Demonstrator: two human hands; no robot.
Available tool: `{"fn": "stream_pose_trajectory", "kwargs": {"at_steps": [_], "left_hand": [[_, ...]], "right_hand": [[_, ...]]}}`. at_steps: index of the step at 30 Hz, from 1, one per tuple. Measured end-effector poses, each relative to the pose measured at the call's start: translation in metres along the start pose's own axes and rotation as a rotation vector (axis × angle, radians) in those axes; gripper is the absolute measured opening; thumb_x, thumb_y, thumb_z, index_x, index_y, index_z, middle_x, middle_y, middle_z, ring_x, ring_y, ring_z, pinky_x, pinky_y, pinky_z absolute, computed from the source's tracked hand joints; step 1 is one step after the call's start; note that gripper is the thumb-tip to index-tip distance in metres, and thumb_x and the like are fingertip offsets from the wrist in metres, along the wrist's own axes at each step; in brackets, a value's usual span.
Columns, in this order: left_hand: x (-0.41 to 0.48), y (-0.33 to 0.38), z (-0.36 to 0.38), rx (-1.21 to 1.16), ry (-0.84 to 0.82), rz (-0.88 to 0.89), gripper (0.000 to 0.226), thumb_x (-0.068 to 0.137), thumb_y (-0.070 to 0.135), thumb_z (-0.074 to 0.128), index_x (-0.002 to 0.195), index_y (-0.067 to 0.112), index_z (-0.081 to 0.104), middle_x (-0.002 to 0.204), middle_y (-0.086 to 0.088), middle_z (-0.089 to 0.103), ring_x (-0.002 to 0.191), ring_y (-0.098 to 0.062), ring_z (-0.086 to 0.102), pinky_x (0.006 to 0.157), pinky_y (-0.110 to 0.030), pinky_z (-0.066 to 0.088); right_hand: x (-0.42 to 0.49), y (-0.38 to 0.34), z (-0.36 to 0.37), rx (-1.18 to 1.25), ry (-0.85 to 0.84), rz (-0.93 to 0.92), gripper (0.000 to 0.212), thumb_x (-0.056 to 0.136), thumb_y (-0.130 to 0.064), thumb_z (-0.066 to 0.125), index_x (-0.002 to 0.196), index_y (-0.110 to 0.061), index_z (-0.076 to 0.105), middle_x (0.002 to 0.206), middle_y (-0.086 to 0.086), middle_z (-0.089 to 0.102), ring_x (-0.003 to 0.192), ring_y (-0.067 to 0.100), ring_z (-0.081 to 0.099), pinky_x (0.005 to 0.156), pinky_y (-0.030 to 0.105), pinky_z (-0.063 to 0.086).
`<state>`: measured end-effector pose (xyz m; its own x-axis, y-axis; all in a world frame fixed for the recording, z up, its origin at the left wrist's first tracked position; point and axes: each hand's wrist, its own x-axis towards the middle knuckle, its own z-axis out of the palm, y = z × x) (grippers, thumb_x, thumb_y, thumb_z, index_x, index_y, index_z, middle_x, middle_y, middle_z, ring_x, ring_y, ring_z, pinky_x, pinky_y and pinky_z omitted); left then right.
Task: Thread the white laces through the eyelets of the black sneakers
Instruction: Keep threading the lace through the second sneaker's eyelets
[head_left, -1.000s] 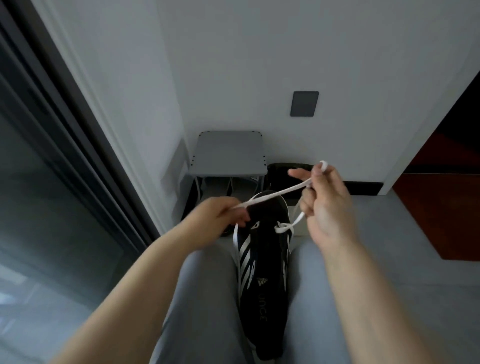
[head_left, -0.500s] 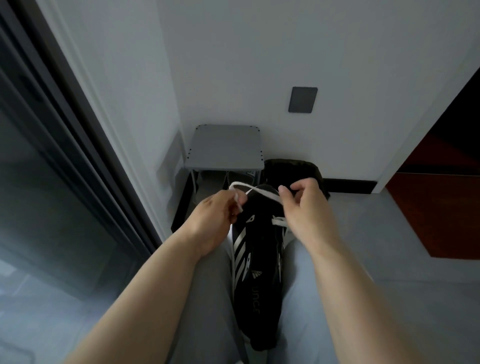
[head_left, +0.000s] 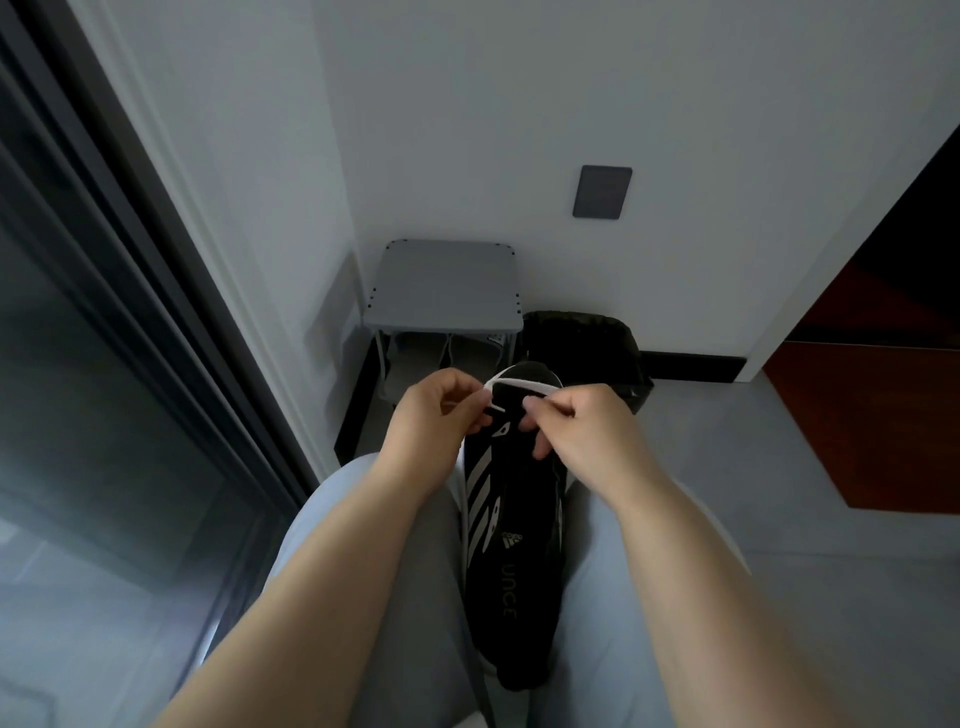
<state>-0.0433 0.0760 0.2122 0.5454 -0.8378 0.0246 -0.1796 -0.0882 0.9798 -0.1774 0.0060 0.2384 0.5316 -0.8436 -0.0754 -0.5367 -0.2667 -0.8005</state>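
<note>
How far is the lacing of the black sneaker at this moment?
Done: little that shows; no crossed rows are visible on the black sneaker. In hand: left hand and right hand pinch the white lace over the toe end. Left: apparently most of the eyelets; a second sneaker is not in view.

A home entryway: a low grey shoe rack (head_left: 444, 291) in the corner, white walls, a glass door (head_left: 78, 415).

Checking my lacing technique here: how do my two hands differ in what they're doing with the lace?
The left hand pinches the lace at its looped end, beside the sneaker; the right hand grips the other end over the sneaker's toe. The right hand's fingers reach down to the sneaker; the left hand's stay curled. Both hold one lace.
</note>
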Motion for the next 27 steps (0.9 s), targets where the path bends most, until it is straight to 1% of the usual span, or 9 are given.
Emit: {"fn": "stream_pose_trajectory", "kwargs": {"at_steps": [4,9,11,13,15,16,19,21,27], "left_hand": [[-0.005,0.002,0.000,0.074,-0.001,0.034,0.005,0.087,0.009,0.062,0.082,0.009,0.062,0.075,-0.004,0.069,0.071,-0.009,0.066,0.069,-0.016,0.052],[-0.008,0.003,-0.001,0.162,0.028,0.061,0.010,0.082,0.010,0.068,0.082,0.016,0.059,0.078,0.001,0.068,0.072,-0.010,0.066,0.069,-0.017,0.051],[-0.010,0.004,-0.001,0.156,0.027,0.077,0.018,0.080,0.007,0.069,0.085,0.019,0.058,0.079,0.003,0.066,0.070,-0.005,0.064,0.066,-0.010,0.048],[-0.011,0.004,-0.002,0.129,-0.003,0.076,0.022,0.078,0.002,0.070,0.090,0.017,0.059,0.081,0.001,0.066,0.069,-0.003,0.063,0.066,-0.009,0.048],[-0.013,0.005,-0.003,0.132,-0.028,0.063,0.026,0.076,0.000,0.071,0.092,0.016,0.060,0.082,0.001,0.066,0.069,-0.003,0.064,0.067,-0.010,0.049],[-0.013,0.005,-0.003,0.151,-0.028,0.060,0.025,0.075,0.001,0.071,0.091,0.017,0.060,0.081,0.002,0.066,0.069,-0.003,0.064,0.067,-0.011,0.050],[-0.012,0.005,-0.003,0.235,-0.002,0.075,0.020,0.077,0.007,0.071,0.088,0.020,0.061,0.080,0.005,0.066,0.072,-0.008,0.064,0.070,-0.016,0.051],[-0.012,0.004,-0.002,0.264,0.008,0.085,0.018,0.078,0.010,0.071,0.089,0.020,0.062,0.079,0.005,0.066,0.073,-0.010,0.064,0.070,-0.018,0.051],[-0.011,0.004,-0.003,0.300,0.034,0.087,0.019,0.077,0.010,0.071,0.089,0.022,0.060,0.079,0.005,0.066,0.073,-0.009,0.063,0.070,-0.019,0.051]], "right_hand": [[-0.005,-0.002,0.003,-0.176,-0.049,0.015,0.023,0.085,-0.025,0.061,0.075,-0.007,0.070,0.056,0.009,0.058,0.054,0.020,0.054,0.055,0.028,0.043],[-0.008,-0.007,0.005,-0.147,-0.139,0.079,0.024,0.091,-0.018,0.053,0.075,-0.012,0.070,0.051,-0.007,0.058,0.049,0.003,0.052,0.056,0.020,0.042],[-0.009,-0.008,0.009,-0.103,-0.124,0.103,0.028,0.093,-0.019,0.050,0.073,-0.014,0.068,0.063,-0.004,0.066,0.055,0.002,0.057,0.059,0.019,0.044],[-0.010,-0.006,0.014,-0.052,-0.065,0.119,0.027,0.094,-0.017,0.047,0.081,-0.010,0.069,0.079,0.006,0.071,0.072,0.015,0.065,0.069,0.028,0.050],[-0.011,-0.006,0.018,0.058,-0.051,0.147,0.026,0.095,-0.015,0.045,0.089,-0.013,0.070,0.083,0.005,0.070,0.074,0.018,0.065,0.068,0.031,0.051],[-0.011,-0.006,0.021,0.159,-0.074,0.178,0.026,0.095,-0.014,0.044,0.092,-0.016,0.071,0.080,0.001,0.069,0.066,0.012,0.063,0.057,0.026,0.050],[-0.012,-0.009,0.021,0.485,-0.151,0.325,0.026,0.097,-0.012,0.043,0.087,-0.018,0.067,0.067,-0.002,0.060,0.033,0.000,0.034,0.035,0.014,0.024],[-0.011,-0.011,0.018,0.555,-0.165,0.371,0.026,0.097,-0.011,0.043,0.084,-0.018,0.065,0.064,-0.001,0.059,0.032,0.002,0.023,0.035,0.016,0.017],[-0.013,-0.012,0.020,0.572,-0.152,0.369,0.026,0.095,-0.010,0.047,0.077,-0.018,0.065,0.064,0.000,0.061,0.036,0.003,0.022,0.037,0.017,0.016]]}}
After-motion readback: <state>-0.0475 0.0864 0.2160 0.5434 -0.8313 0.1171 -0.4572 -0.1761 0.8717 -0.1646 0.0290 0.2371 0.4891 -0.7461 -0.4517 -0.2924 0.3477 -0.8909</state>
